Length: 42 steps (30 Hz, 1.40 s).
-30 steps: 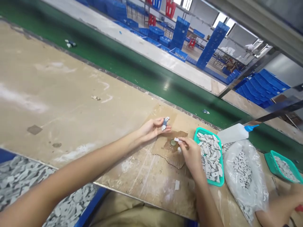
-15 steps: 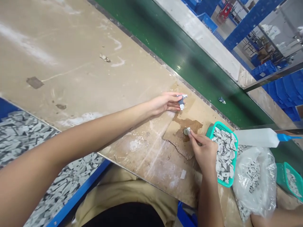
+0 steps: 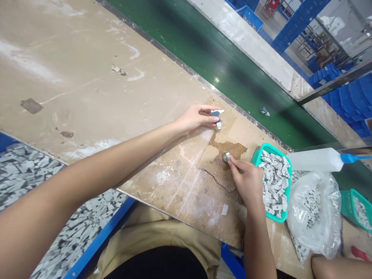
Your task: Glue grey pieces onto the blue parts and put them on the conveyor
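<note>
My left hand [image 3: 197, 117] holds a small grey-blue and white part [image 3: 216, 116] between thumb and fingers, above the table beside the wet cardboard. In my right hand [image 3: 247, 174] a small white piece [image 3: 227, 155] is pinched at the fingertips. That piece touches or hangs just over a small round metal dish [image 3: 224, 158] on the stained cardboard [image 3: 215, 151]. Right of my right hand stands a green basket [image 3: 289, 186] of grey-white pieces.
A white bottle [image 3: 316, 159] with a blue nozzle lies behind a plastic bag [image 3: 329, 217] of pieces. Another person's arm [image 3: 340, 267] is at the lower right. A blue bin [image 3: 95, 236] of pieces stands lower left. Beyond the table runs a green belt [image 3: 232, 77] carrying one part [image 3: 264, 111].
My left hand has turned slightly, showing more of the grey-blue part. The white piece in my right hand now covers more of the round dish. The whole view has shifted a little.
</note>
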Tool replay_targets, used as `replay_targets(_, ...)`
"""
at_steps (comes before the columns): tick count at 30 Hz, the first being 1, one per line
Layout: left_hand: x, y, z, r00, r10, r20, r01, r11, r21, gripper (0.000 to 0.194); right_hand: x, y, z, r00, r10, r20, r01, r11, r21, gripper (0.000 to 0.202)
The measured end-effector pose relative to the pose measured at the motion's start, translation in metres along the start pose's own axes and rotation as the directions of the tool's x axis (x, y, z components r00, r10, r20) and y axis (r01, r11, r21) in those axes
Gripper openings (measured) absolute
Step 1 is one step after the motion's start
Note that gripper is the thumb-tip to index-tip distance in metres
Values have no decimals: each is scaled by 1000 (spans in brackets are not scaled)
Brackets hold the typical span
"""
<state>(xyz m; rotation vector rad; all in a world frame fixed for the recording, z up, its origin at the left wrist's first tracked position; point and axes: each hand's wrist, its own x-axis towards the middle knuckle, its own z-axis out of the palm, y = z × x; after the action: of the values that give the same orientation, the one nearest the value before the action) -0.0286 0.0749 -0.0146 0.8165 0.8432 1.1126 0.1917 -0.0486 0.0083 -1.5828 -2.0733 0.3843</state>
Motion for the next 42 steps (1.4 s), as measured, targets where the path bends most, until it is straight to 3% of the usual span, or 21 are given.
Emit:
replay_targets(6, -6, 12, 5, 993, 53, -107, -34, 983, 180, 49, -1, -1, 1, 1000, 22, -22, -20, 998, 56, 22)
replay_targets(9, 9, 24, 7, 973, 140, -185, -88, 961, 263, 45, -1, -2, 2, 998, 29, -57, -24, 995, 96, 19)
replay_targets(12, 48, 34, 6, 943, 253, -216, -165, 919, 358, 37, -1, -3, 3, 997, 31, -73, -21, 990, 142, 18)
replay_targets(16, 120, 44, 2, 861, 434, -266, -257, 821, 510, 34, -1, -2, 6, 995, 48, -90, -31, 983, 183, 20)
replay_targets(19, 162, 55, 3, 852, 401, -335, -135, 788, 601, 39, 0, -1, 11, 996, 55, -71, -44, 988, 148, 22)
replay_targets(23, 185, 63, 16, 832, 409, -374, 12, 661, 750, 52, 1, 0, 17, 995, 75, -65, -65, 988, 142, 24)
replay_targets(25, 189, 57, 31, 838, 454, -302, -9, 566, 824, 56, 1, -1, 18, 994, 88, -58, -78, 984, 160, 24)
replay_targets(29, 198, 23, 76, 932, 363, 24, -188, 424, 886, 58, -1, -5, 14, 994, 107, -13, -104, 988, 116, 25)
replay_targets(32, 204, -5, 107, 957, 282, 72, -195, 439, 877, 63, 0, -7, 13, 994, 109, -5, -108, 991, 84, 26)
replay_targets(35, 207, -21, 120, 962, 271, 1, -142, 500, 854, 44, 0, -6, 16, 996, 90, -27, -89, 995, 37, 29)
replay_targets(38, 201, -21, 120, 958, 285, -25, -162, 613, 773, 28, 2, -2, 21, 997, 58, -49, -59, 998, -18, 31)
replay_targets(42, 174, -9, 108, 965, 256, -51, -181, 796, 578, 35, 3, 0, 23, 996, 66, -61, -67, 998, -13, 28)
